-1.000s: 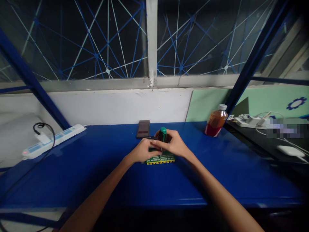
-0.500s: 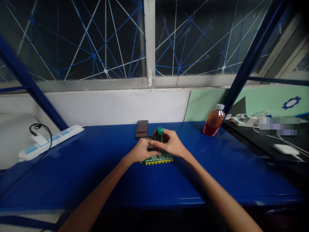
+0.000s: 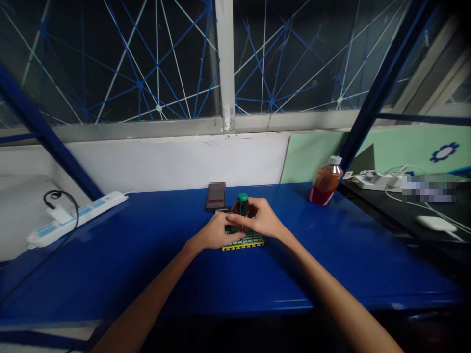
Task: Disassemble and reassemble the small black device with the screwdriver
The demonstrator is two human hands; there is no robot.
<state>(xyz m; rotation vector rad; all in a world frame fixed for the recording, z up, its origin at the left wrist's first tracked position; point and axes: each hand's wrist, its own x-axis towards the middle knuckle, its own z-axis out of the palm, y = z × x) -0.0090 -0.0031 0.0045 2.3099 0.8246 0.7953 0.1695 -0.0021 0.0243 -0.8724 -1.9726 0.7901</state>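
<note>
Over board (image 3: 254, 240), right fingers (image 3: 250, 223) round screwdriver (image 3: 242, 206)

Screwdriver (image 3: 242, 205) green on top, black below. Circuit board (image 3: 254, 240) green, yellow notched edge. Worktop (image 3: 154, 211) blue. Bottle (image 3: 325, 182) amber and red. Window (image 3: 110, 63) dark, blue-and-white crisscross lines.

Illumination dim and uneven; light source out of view. Dark glass window panes with blue and white lines (image 3: 140, 54) admit no visible daylight. Glossy blue tabletop (image 3: 235, 282) shows front-edge glare and soft shadows. Fine detail on the green, yellow-edged circuit board (image 3: 254, 240) indistinct. Side edges stretched, blurred; upper right corner blackened.
</note>
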